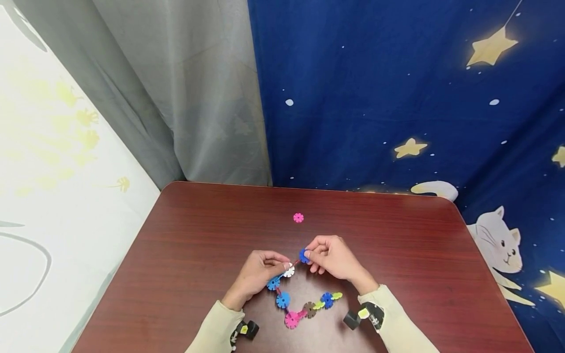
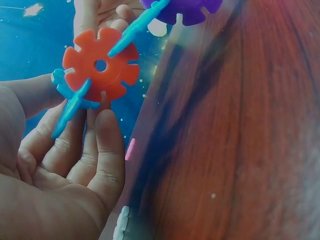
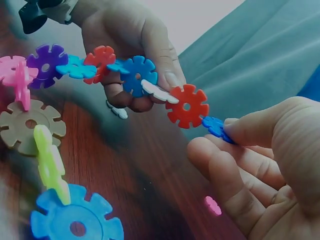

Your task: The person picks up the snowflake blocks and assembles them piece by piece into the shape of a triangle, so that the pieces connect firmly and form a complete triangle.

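A chain of notched plastic discs (image 1: 283,300) in several colours curves between both hands. My left hand (image 1: 257,274) grips the chain by its blue disc (image 3: 138,75) and white disc (image 3: 159,91), thumb on top. Beyond them is a red disc (image 3: 187,106), slotted to a dark blue disc (image 3: 218,129) at the chain's end. My right hand (image 1: 334,258) pinches that dark blue disc between thumb and fingers. In the left wrist view an orange-red disc (image 2: 82,55) hangs in front of the left fingers, with light blue discs joined to it.
A loose pink disc (image 1: 298,217) lies on the brown table (image 1: 212,225) beyond the hands. Another white disc (image 3: 116,110) is on the tabletop under the left hand. The chain's other end has a yellow-green disc (image 1: 337,296). Curtains (image 1: 344,98) hang behind the table.
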